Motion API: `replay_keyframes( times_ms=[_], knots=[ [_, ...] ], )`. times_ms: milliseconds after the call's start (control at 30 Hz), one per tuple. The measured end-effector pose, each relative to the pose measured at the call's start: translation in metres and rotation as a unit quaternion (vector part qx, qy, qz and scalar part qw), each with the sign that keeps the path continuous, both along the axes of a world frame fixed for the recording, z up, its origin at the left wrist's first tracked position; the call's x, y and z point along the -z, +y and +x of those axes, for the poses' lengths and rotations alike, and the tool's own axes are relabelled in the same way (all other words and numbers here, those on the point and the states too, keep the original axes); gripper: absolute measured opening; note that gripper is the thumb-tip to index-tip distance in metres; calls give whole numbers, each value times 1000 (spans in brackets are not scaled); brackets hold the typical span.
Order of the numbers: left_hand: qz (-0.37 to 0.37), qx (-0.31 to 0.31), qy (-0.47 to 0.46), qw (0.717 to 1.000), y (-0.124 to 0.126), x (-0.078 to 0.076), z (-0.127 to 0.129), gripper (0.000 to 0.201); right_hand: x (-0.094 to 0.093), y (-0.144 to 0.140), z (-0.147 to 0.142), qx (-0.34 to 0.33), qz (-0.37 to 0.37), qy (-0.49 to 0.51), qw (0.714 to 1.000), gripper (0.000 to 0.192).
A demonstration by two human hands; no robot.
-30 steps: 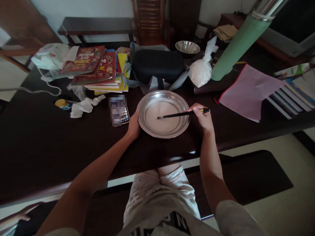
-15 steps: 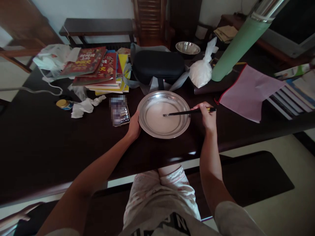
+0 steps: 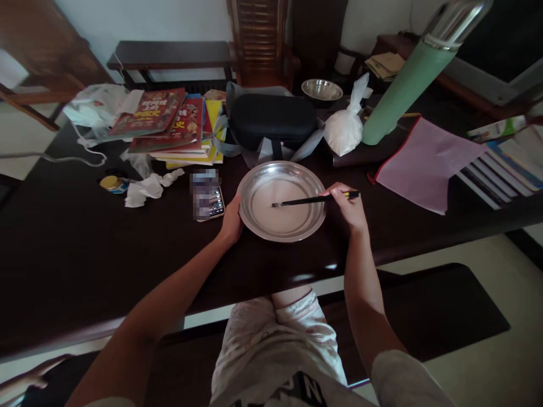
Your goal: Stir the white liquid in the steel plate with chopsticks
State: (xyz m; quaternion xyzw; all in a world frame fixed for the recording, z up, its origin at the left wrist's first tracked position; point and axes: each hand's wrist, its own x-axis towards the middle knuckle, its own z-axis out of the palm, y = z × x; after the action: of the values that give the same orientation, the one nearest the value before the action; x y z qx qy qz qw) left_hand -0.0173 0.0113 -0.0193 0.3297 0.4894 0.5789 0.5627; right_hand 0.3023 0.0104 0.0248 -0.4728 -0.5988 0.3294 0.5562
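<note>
A wide metal basin [image 3: 254, 225] rests on the dark table in front of me, with a cloudy, whitish liquid [image 3: 288, 217] in its bottom. My left hand [image 3: 232, 220] grips the basin's left rim, its fingers partly hidden behind the side. Over the right rim, my right hand [image 3: 348, 208] is closed around black chopsticks [image 3: 303, 200] with yellow-marked ends. They point left, held close together, and their tips reach the liquid near the basin's middle. Bits of pale matter seem to cling to the tips.
Left of the basin lies a phone [image 3: 207, 195], beside crumpled tissue [image 3: 146, 189] and a small jar [image 3: 113, 183]. Behind are stacked books [image 3: 169, 121], a black case [image 3: 274, 118], a tied bag of white powder [image 3: 344, 131], a green thermos [image 3: 407, 90] and a pink pouch [image 3: 424, 161].
My right hand has moved a little left, carrying the chopstick tips left and slightly down across the liquid. My left hand keeps its hold on the basin. The view has tilted slightly.
</note>
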Motion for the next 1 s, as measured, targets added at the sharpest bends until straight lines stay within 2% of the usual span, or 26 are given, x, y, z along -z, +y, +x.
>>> replay_keyframes(
  times_ms=[167, 333, 500, 700, 867, 1000],
  knots=[
    [5, 12, -1, 1000, -1, -5, 1, 55, 1, 0, 3, 55, 0, 28, 998, 54],
    [0, 15, -6, 1000, -2, -6, 1, 56, 0, -1, 1, 0, -12, 3, 1000, 51],
    [11, 18, -1, 1000, -1, -3, 0, 60, 0, 0, 3, 62, 9, 21, 998, 52],
    [17, 21, 0, 1000, 0, -1, -1, 59, -1, 0, -1, 3, -4, -8, 1000, 54],
    [15, 18, -10, 1000, 0, -2, 0, 63, 0, 1, 2, 64, 5, 38, 997, 54],
    [9, 11, -2, 1000, 0, -3, 0, 63, 1, 0, 1, 6, -5, 18, 1000, 53]
  ],
)
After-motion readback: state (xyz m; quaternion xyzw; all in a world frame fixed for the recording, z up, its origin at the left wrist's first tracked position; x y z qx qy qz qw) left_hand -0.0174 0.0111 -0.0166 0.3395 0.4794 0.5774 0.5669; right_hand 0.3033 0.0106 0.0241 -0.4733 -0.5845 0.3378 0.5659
